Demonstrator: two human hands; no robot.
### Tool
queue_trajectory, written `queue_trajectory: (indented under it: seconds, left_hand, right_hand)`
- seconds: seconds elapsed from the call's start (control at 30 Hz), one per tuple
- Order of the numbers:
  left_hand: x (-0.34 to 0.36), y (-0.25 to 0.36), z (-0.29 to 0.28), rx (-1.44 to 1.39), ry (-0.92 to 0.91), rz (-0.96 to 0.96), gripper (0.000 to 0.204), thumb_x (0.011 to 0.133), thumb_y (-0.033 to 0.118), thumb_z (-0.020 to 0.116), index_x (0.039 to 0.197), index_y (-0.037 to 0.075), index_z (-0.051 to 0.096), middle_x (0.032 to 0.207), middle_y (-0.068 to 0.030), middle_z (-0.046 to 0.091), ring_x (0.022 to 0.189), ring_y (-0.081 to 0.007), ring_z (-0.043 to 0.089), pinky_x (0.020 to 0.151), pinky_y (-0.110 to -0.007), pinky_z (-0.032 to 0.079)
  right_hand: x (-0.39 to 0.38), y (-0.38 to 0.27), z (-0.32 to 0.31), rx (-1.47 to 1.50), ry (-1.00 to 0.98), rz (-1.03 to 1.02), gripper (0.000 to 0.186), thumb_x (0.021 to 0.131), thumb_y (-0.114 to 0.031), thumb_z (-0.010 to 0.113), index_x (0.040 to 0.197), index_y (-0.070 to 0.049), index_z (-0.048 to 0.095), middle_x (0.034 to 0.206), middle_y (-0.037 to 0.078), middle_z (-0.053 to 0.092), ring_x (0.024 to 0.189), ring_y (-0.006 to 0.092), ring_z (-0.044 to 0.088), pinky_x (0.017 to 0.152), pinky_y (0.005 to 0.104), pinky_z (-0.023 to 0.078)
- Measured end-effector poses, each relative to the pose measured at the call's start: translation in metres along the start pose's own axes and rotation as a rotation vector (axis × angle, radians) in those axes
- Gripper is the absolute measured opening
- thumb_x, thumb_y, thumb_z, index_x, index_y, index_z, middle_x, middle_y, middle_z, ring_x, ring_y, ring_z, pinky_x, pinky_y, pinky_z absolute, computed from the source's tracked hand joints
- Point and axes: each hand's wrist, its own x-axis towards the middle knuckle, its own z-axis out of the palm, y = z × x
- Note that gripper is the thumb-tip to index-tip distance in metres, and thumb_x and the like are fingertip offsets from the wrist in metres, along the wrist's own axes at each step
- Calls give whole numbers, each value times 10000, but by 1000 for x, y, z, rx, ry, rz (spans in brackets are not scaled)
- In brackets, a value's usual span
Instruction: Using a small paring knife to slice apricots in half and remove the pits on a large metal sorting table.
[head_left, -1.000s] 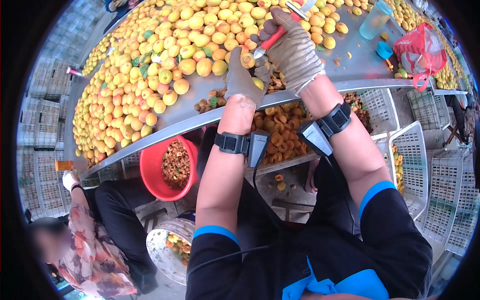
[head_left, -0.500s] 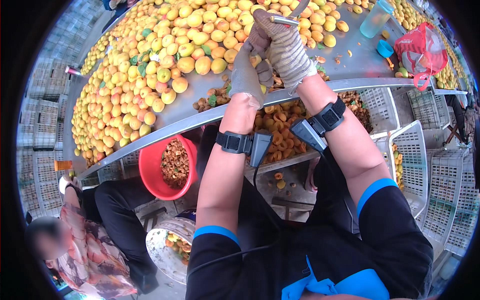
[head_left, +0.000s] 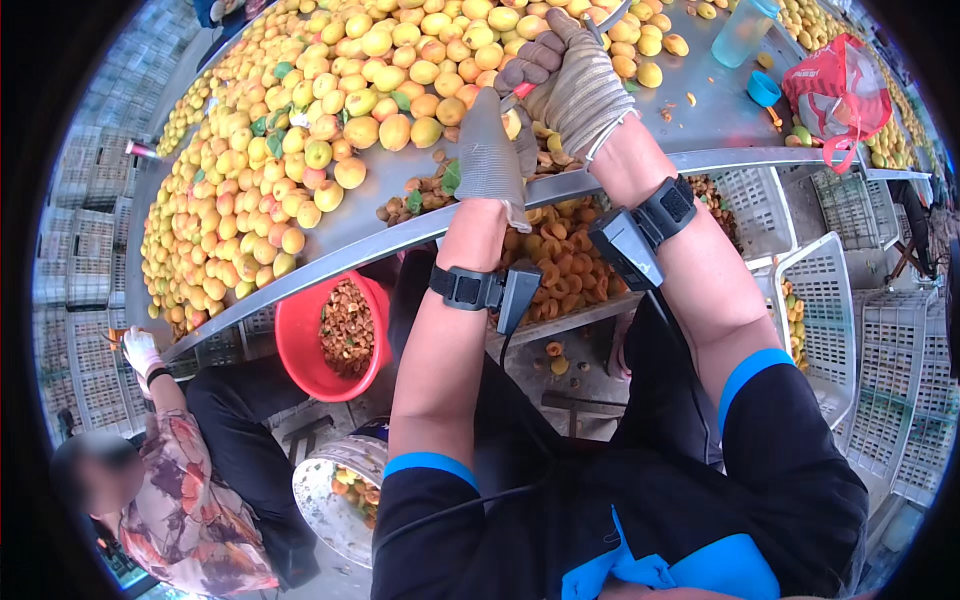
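Both my hands wear greyish knitted gloves and are close together over the near edge of the metal table (head_left: 394, 232). My left hand (head_left: 490, 150) is closed around an apricot (head_left: 512, 124), of which only a small part shows. My right hand (head_left: 572, 92), in a striped glove, is closed on a knife-like tool (head_left: 612, 16). A grey metal part sticks out beyond its fingers, and a small red part shows on the side toward my left hand. Apricots (head_left: 390, 75) are heaped beyond my hands. Apricot pits (head_left: 432, 187) and a green leaf lie beside my left hand.
Below the table edge a crate holds halved apricots (head_left: 560, 262). A red basin (head_left: 290, 345) of pits and a white bucket (head_left: 318, 500) stand left. Beside them sits a person (head_left: 190, 480). At right are a red bag (head_left: 838, 95), blue cup (head_left: 763, 90) and plastic crates (head_left: 825, 330).
My right hand has shifted slightly right and turned; a red part of the tool now shows. My left hand has come slightly nearer me. The seated person's gloved hand has risen at the table's left end.
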Motion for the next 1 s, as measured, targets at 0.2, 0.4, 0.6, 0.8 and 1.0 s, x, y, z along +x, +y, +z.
queue_trajectory:
  seconds: [0.2,0.4,0.6,0.8,1.0]
  left_hand:
    - [-9,12,-4,-76,-18,-228,280,977,362,456,915,101,537,666,-39,525,439,-136,441,383,-261,301]
    - [0,23,-17,-206,-349,-346,304,962,387,467,882,106,551,617,-3,498,434,-102,444,378,-204,259]
    - [1,17,-2,-34,-116,-270,270,950,363,477,890,122,582,688,-6,590,459,-82,493,383,-194,324]
    - [1,8,0,150,-99,-235,245,938,341,492,933,124,606,747,-1,605,508,-97,543,398,-231,383]
    - [2,6,7,1,189,-179,253,955,284,478,1070,86,587,912,-50,618,735,-136,613,581,-274,491]
  right_hand:
    - [-4,14,6,-299,-73,-70,384,939,-326,615,652,-139,441,543,-27,370,478,147,356,580,327,431]
    - [-9,10,12,-877,-113,-328,322,847,-346,722,709,-78,610,624,19,587,549,134,561,563,285,487]
    - [1,7,17,-492,-10,-139,353,898,-322,680,693,-127,469,536,-31,374,440,114,349,425,280,355]
    - [24,-9,3,-359,-76,-46,362,949,-275,603,679,-166,388,534,-53,311,424,108,292,415,282,336]
    - [20,13,0,-317,-12,-75,391,927,-301,591,649,-173,348,505,-49,273,404,129,268,400,315,316]
